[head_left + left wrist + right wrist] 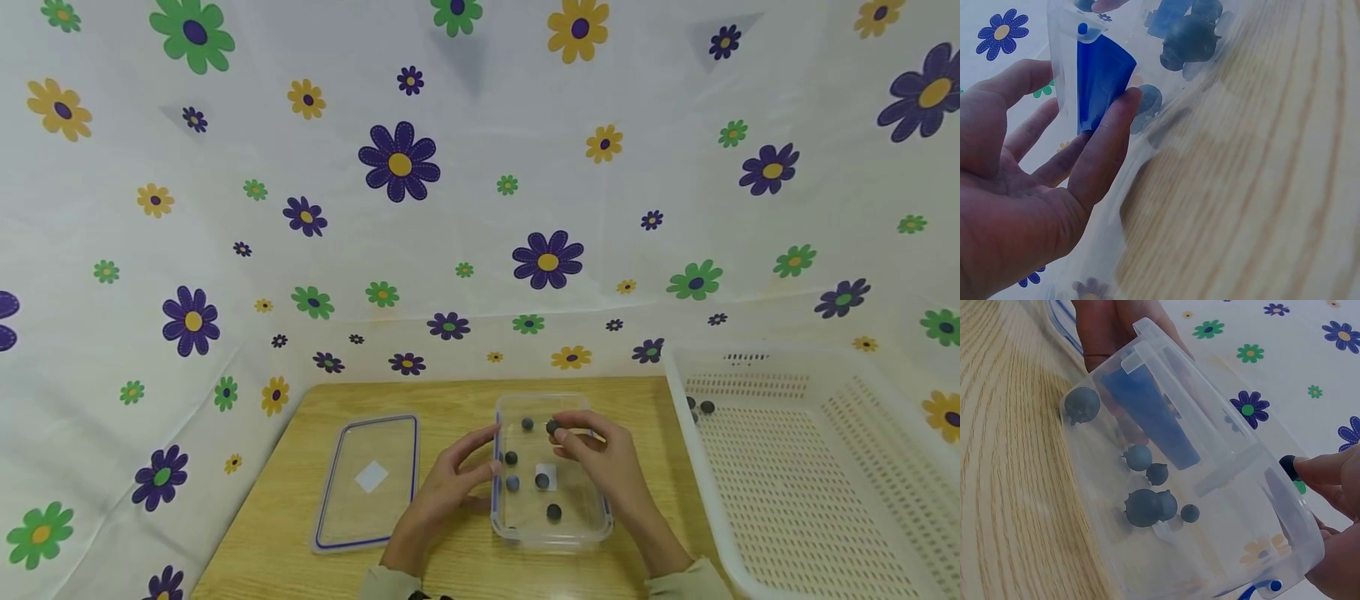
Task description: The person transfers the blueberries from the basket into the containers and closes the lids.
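A clear plastic container (555,533) stands on the table with several blueberries inside, among them a dark blueberry (553,512) near the front end. My left hand (450,479) holds the container's left side, with thumb and fingers around the blue latch (1100,81). Over the container's far right part, my right hand (603,454) pinches one blueberry (552,427) between thumb and fingertips. In the right wrist view that blueberry (1288,467) shows beyond the clear wall, and other blueberries (1144,507) lie on the container's bottom.
To the left lies a clear lid (367,508) with a blue seal, flat on the wooden table (255,533). A large white basket (817,467) on the right holds a few blueberries (707,407) in its far left corner. A flowered sheet (465,225) stands behind the table.
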`<move>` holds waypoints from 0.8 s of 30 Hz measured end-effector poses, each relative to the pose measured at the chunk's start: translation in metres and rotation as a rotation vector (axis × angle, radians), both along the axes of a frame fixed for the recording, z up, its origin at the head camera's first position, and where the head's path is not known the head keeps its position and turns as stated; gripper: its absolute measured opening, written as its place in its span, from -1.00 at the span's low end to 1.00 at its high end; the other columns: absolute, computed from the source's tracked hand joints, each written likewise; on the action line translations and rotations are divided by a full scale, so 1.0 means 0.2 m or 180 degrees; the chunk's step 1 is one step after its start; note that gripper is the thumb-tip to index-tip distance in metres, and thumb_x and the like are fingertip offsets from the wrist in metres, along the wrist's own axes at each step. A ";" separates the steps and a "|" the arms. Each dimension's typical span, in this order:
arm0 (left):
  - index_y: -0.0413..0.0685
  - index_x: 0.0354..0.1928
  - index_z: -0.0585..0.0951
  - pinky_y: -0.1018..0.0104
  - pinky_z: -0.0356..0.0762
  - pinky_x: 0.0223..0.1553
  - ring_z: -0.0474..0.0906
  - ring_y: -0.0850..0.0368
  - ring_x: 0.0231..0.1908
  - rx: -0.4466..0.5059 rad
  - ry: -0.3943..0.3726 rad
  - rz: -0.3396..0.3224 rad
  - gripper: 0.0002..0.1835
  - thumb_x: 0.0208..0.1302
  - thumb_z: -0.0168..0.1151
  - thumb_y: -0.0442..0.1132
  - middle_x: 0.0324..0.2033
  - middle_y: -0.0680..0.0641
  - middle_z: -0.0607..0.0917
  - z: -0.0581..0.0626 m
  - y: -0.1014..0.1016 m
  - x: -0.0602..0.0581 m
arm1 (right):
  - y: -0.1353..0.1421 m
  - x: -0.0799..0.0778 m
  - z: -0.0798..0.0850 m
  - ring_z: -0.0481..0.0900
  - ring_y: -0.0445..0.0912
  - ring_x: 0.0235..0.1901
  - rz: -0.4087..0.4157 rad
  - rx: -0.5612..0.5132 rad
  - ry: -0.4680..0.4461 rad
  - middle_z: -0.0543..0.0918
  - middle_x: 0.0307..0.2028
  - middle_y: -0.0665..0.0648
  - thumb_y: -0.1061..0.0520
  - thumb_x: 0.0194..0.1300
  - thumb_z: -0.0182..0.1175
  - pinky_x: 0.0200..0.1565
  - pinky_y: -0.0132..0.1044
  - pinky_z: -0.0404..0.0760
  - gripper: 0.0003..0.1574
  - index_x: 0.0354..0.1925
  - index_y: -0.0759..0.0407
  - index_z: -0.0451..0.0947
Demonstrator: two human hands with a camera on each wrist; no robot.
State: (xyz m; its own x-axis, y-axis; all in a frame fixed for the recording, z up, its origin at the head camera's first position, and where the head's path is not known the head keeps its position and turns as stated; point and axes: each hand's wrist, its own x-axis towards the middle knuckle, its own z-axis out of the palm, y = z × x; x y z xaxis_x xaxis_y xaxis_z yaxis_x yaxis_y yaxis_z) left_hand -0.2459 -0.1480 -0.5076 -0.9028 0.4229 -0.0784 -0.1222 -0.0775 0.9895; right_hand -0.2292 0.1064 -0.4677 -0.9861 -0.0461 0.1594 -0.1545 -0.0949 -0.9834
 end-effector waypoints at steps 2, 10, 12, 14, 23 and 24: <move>-0.01 0.56 0.30 -0.13 0.73 -0.10 0.52 -0.30 0.24 0.0005 0.0007 -0.0003 -0.31 0.47 0.29 -0.23 0.55 -0.15 0.20 0.00 0.00 0.00 | 0.00 0.00 0.00 0.76 0.00 -0.16 -0.0002 0.0000 0.0012 0.61 0.04 0.41 0.34 0.42 0.27 -0.04 -0.17 0.76 -0.70 0.07 0.46 0.60; -0.02 0.56 0.29 -0.13 0.73 -0.11 0.53 -0.30 0.24 0.0009 0.0004 -0.0013 -0.31 0.47 0.29 -0.22 0.55 -0.14 0.18 0.00 0.00 0.00 | 0.00 0.00 0.00 0.74 0.14 -0.08 0.0003 -0.0001 0.0018 0.63 0.02 0.36 0.37 0.41 0.27 -0.04 -0.16 0.76 -0.71 0.07 0.45 0.60; -0.02 0.56 0.29 -0.14 0.73 -0.10 0.53 -0.31 0.24 0.0018 -0.0006 -0.0020 -0.31 0.47 0.28 -0.22 0.55 -0.14 0.18 0.00 0.00 0.00 | 0.00 0.00 0.01 0.73 0.14 -0.07 0.0041 -0.0013 0.0021 0.63 0.03 0.36 0.37 0.41 0.26 -0.04 -0.15 0.76 -0.70 0.08 0.46 0.59; -0.01 0.56 0.29 -0.14 0.73 -0.10 0.52 -0.31 0.24 0.0019 -0.0008 -0.0025 -0.31 0.48 0.28 -0.22 0.55 -0.14 0.18 0.00 0.00 0.00 | 0.00 0.00 0.01 0.74 0.11 -0.08 0.0059 0.0020 0.0039 0.62 0.04 0.36 0.35 0.41 0.26 -0.05 -0.15 0.77 -0.70 0.08 0.45 0.59; -0.02 0.56 0.30 -0.13 0.74 -0.11 0.52 -0.31 0.25 0.0013 -0.0021 -0.0016 -0.32 0.47 0.28 -0.22 0.55 -0.17 0.19 0.01 0.00 0.00 | 0.05 0.08 0.22 0.74 -0.01 -0.10 0.0082 0.0220 0.0339 0.63 0.06 0.31 0.23 0.45 0.29 -0.09 -0.14 0.78 -0.64 0.13 0.39 0.58; -0.02 0.56 0.30 -0.13 0.74 -0.11 0.52 -0.31 0.24 0.0016 -0.0017 -0.0023 -0.32 0.47 0.28 -0.22 0.55 -0.17 0.19 0.01 0.00 0.00 | 0.06 0.09 0.26 0.74 0.00 -0.10 0.0086 0.0218 0.0393 0.63 0.05 0.31 0.24 0.46 0.27 -0.09 -0.12 0.78 -0.64 0.14 0.40 0.57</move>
